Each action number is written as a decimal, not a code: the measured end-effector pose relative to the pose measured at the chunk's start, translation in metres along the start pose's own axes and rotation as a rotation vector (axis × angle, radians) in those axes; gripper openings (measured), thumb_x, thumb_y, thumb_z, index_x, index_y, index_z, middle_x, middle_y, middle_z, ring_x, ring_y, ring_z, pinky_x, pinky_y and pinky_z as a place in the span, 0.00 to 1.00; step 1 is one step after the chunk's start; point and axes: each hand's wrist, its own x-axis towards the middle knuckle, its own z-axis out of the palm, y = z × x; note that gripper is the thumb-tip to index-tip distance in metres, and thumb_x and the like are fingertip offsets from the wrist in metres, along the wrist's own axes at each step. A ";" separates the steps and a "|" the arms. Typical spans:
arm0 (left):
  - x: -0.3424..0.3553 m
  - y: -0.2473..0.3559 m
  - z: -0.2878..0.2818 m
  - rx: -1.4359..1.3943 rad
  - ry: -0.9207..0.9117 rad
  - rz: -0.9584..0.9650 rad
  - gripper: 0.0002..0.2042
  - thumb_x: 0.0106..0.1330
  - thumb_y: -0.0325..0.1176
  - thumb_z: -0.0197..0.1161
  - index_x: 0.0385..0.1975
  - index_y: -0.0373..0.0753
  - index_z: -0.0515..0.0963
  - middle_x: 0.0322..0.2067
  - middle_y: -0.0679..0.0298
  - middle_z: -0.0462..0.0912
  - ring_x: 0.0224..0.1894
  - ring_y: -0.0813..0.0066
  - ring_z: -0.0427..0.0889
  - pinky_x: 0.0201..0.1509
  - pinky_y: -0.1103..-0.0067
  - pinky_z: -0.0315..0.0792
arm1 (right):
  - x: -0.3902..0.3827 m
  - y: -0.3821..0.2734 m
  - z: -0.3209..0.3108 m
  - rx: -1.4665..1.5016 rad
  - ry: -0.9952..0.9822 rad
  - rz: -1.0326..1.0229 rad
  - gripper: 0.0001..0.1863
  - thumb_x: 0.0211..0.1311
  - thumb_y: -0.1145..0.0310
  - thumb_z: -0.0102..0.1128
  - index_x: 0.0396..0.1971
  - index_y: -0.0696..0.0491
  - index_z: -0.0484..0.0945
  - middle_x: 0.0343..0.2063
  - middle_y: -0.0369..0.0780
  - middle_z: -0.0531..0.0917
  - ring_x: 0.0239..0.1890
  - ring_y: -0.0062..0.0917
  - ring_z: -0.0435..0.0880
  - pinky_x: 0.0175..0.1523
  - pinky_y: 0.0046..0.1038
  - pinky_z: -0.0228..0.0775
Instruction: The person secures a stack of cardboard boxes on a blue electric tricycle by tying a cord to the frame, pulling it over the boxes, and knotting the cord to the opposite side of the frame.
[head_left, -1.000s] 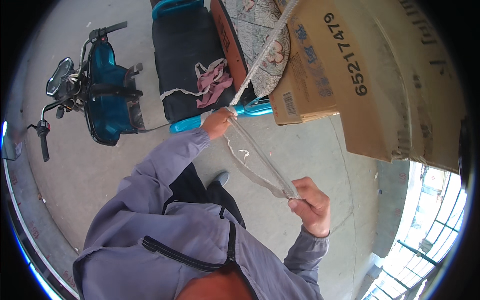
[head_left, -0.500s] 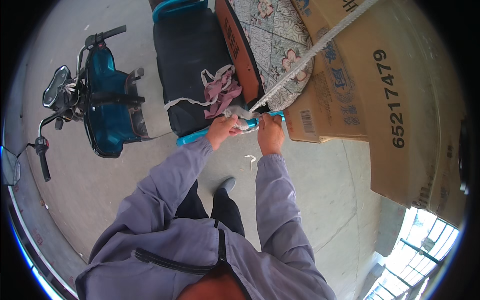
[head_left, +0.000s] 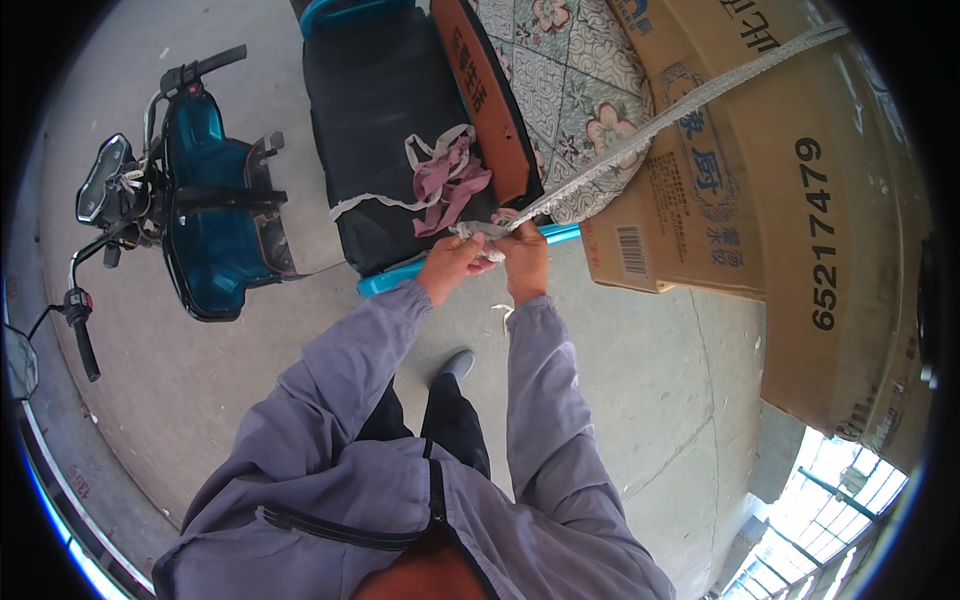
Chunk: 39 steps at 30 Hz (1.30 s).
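A whitish woven strap (head_left: 640, 138) runs taut from my hands up to the far right, across a large cardboard box (head_left: 700, 215). My left hand (head_left: 452, 266) is closed on a bunched part of this strap at the seat's near edge. Right beside it, my right hand (head_left: 525, 262) grips the strap where the taut length begins. Both hands are over a blue metal rail (head_left: 392, 277) on the side of the black seat (head_left: 365, 110). Pink cloth strips (head_left: 448, 185) with a white band lie on the seat, just beyond my left hand. My fingertips are partly hidden by the strap.
A blue three-wheeler front with handlebars (head_left: 215, 200) stands at the left. Behind the seat are an orange-brown board (head_left: 490, 100) and a flowered quilted pad (head_left: 590, 110). A white scrap (head_left: 503, 316) lies on the concrete floor (head_left: 620, 390).
My right hand has moved left along the strap, off the blue rail, and now meets my left hand. The strap's far part lies further right and lower in view.
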 end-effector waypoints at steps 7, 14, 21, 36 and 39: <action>-0.001 -0.003 -0.003 -0.026 -0.012 0.043 0.20 0.76 0.49 0.52 0.45 0.35 0.80 0.40 0.63 0.85 0.41 0.72 0.86 0.47 0.77 0.78 | 0.010 0.004 0.005 -0.598 -0.011 -0.075 0.20 0.49 0.77 0.62 0.46 0.59 0.81 0.37 0.45 0.87 0.37 0.32 0.87 0.43 0.29 0.77; -0.006 0.003 -0.002 -0.011 0.010 0.027 0.20 0.76 0.48 0.54 0.43 0.34 0.80 0.38 0.61 0.85 0.40 0.72 0.85 0.48 0.76 0.79 | 0.010 0.012 0.013 -0.798 0.172 -0.107 0.25 0.49 0.69 0.65 0.52 0.56 0.78 0.41 0.50 0.85 0.43 0.46 0.85 0.49 0.38 0.76; -0.004 0.000 -0.005 -0.026 -0.003 0.039 0.20 0.76 0.47 0.54 0.43 0.33 0.80 0.38 0.61 0.85 0.40 0.71 0.85 0.49 0.75 0.79 | 0.002 0.008 0.013 -1.040 0.317 -0.234 0.26 0.49 0.70 0.63 0.51 0.58 0.73 0.48 0.53 0.82 0.44 0.50 0.84 0.50 0.43 0.76; -0.003 -0.004 -0.005 0.028 -0.029 0.047 0.21 0.76 0.47 0.53 0.45 0.32 0.80 0.40 0.59 0.86 0.44 0.71 0.86 0.49 0.77 0.78 | -0.014 -0.006 -0.047 -0.557 0.153 0.033 0.14 0.47 0.77 0.63 0.38 0.60 0.80 0.22 0.40 0.82 0.23 0.29 0.81 0.32 0.31 0.75; -0.006 -0.002 -0.004 0.059 -0.023 0.082 0.21 0.76 0.46 0.53 0.45 0.31 0.80 0.40 0.59 0.86 0.45 0.71 0.86 0.49 0.77 0.78 | -0.032 -0.036 -0.070 -0.189 0.008 0.281 0.09 0.52 0.80 0.61 0.36 0.59 0.81 0.24 0.36 0.81 0.24 0.21 0.79 0.33 0.25 0.75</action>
